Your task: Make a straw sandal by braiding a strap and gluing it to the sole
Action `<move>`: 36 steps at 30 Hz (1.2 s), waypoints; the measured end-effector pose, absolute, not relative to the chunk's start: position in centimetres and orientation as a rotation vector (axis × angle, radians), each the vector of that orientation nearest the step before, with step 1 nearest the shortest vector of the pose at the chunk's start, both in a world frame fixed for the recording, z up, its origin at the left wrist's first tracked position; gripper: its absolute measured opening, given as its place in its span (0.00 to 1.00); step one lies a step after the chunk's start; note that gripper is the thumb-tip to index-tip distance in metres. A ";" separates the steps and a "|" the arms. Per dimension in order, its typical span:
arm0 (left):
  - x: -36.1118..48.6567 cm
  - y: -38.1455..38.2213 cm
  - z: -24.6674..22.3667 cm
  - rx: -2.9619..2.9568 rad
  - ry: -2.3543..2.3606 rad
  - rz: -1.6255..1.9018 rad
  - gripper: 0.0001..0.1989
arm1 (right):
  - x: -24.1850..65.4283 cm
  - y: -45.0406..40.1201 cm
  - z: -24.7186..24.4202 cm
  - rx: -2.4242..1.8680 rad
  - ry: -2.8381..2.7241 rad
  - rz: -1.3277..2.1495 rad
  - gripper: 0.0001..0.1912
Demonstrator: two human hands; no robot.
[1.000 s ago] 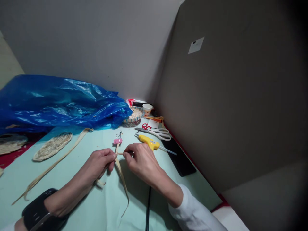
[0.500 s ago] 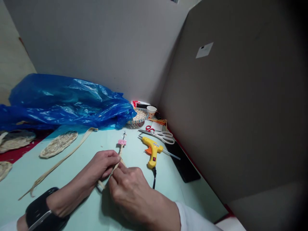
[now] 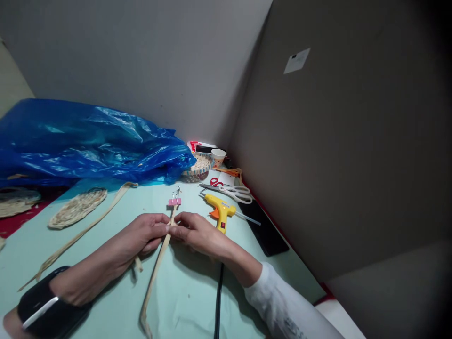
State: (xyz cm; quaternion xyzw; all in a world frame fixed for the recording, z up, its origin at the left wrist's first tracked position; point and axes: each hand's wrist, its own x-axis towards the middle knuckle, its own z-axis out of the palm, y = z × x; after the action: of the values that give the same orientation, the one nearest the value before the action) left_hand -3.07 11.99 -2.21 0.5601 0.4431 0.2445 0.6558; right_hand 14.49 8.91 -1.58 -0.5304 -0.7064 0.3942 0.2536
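Observation:
A pink binder clip (image 3: 174, 202) grips the far end of a pale plant-fibre strand (image 3: 157, 268) that runs toward me down the table. Just below the clip, my left hand (image 3: 152, 231) pinches the strand between thumb and fingers. Facing it from the other side, my right hand (image 3: 192, 230) pinches the same spot, fingertips almost meeting. One loose end of the strand lies long toward the front; a shorter end pokes out beneath my left hand. The exact crossing of the fibres is hidden by my fingertips.
Right of my hands lie a yellow glue gun (image 3: 221, 210), white-handled scissors (image 3: 237, 192) and a black phone-like slab (image 3: 266, 230). On the left are a woven oval piece (image 3: 77, 207) and another long fibre strip (image 3: 83, 235). Behind stand a blue plastic bag (image 3: 92, 141), a woven basket (image 3: 199, 165) and a paper cup (image 3: 218, 157).
My right hand has moved up and away from me, close to the clip, and opposite my left fingertips. One long strand end now lies free toward the front. The view has shifted slightly.

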 end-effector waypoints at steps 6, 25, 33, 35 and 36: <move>-3.1 12.0 -1.7 1.369 1.038 0.503 0.18 | 14.6 9.5 -1.7 -1.478 -1.870 0.907 0.10; -3.6 11.4 -0.2 2.200 1.392 0.414 0.17 | 13.2 8.7 -2.8 -1.500 -1.373 1.075 0.13; -1.0 6.8 -1.1 2.503 1.490 0.115 0.20 | 13.5 9.0 -3.4 -1.460 -1.279 1.195 0.10; -0.5 6.3 -1.3 2.545 1.453 0.059 0.20 | 13.6 9.1 -3.5 -1.438 -1.252 1.234 0.09; -0.3 6.2 -1.3 2.561 1.437 0.033 0.21 | 13.7 9.1 -3.4 -1.423 -1.241 1.259 0.10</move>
State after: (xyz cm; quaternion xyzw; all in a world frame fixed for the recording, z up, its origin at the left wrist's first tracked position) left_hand -0.34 6.24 -1.34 0.8675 0.4867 0.0110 0.1024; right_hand 13.66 9.14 -3.44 -0.5682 -0.4958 0.5029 0.4224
